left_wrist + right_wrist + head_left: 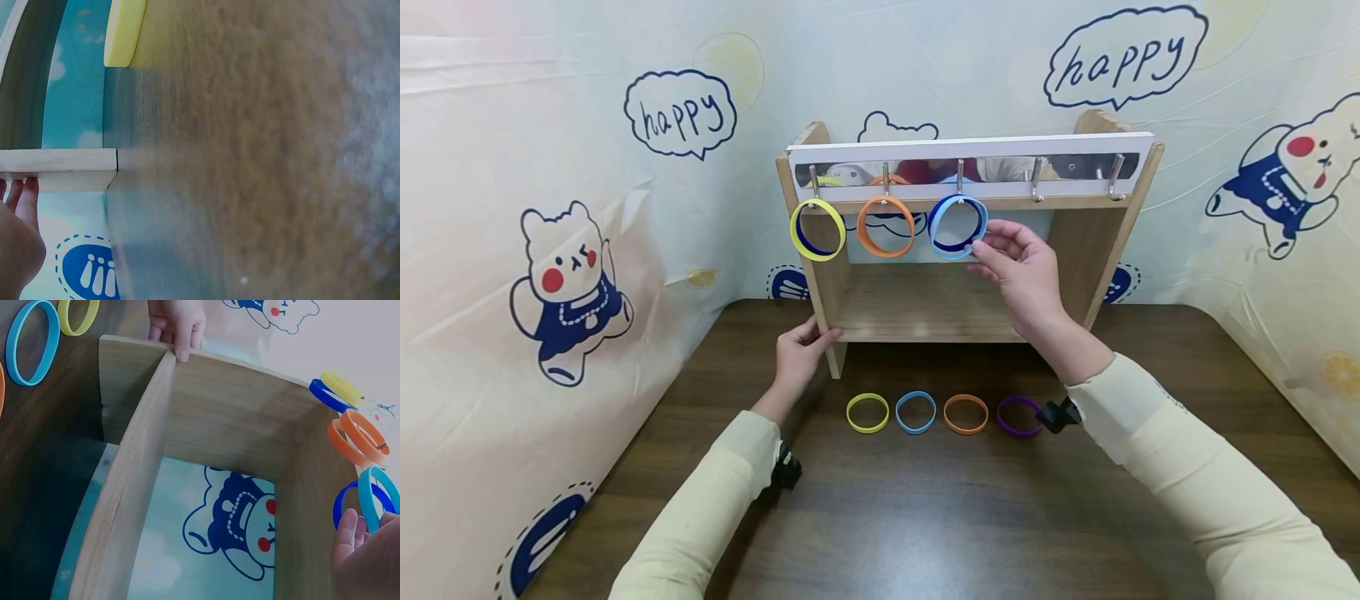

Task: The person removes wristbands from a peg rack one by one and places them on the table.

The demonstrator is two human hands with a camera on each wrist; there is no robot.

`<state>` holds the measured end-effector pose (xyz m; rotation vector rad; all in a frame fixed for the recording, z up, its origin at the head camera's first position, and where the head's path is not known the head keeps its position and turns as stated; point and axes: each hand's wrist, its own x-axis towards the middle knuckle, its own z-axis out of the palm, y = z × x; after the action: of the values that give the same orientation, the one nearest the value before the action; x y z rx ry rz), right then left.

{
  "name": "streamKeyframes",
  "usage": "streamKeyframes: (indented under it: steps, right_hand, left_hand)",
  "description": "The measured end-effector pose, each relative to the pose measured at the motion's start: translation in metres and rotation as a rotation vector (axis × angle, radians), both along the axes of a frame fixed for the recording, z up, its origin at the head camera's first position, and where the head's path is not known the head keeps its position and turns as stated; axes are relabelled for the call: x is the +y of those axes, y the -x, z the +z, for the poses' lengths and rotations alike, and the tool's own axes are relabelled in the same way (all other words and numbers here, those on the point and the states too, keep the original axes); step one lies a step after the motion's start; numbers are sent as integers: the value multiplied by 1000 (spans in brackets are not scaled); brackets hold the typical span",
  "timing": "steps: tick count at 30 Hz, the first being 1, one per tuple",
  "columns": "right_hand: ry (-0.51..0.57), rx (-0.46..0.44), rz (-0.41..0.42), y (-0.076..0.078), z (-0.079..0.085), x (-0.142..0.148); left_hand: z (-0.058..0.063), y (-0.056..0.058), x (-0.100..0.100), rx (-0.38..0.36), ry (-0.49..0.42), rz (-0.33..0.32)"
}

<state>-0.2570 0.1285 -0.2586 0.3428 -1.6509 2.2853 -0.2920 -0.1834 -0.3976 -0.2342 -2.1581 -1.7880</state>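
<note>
My right hand (1024,271) pinches the lower right edge of a light blue wristband (365,503) at the third hook of a wooden rack (925,304). A dark blue wristband (339,509) hangs just behind it. On the first hook hang a yellow wristband (793,232) and a dark blue one, while two orange wristbands (353,415) share the second hook. Low on the rack's left side panel (231,394), my left hand (799,354) grips the edge, thumb in front and its other fingers largely hidden behind the panel.
Two bare hooks, the fourth (1037,180) and fifth (1116,177), are at the right. Below the rack, a yellow band (868,431), light blue band (916,432), orange band (966,432) and purple band (1001,417) lie in a row on the brown table (910,517). Printed cloth (700,217) surrounds the table.
</note>
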Motion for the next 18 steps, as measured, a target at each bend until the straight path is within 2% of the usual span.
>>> streamKeyframes:
  steps: [11,18]
  right_hand:
    - [34,7,4,-2,1,1]
    - [93,7,22,-3,4,1]
  left_hand:
    - [0,1,-1,-4,9,0]
    - [0,0,0,9,5,-3]
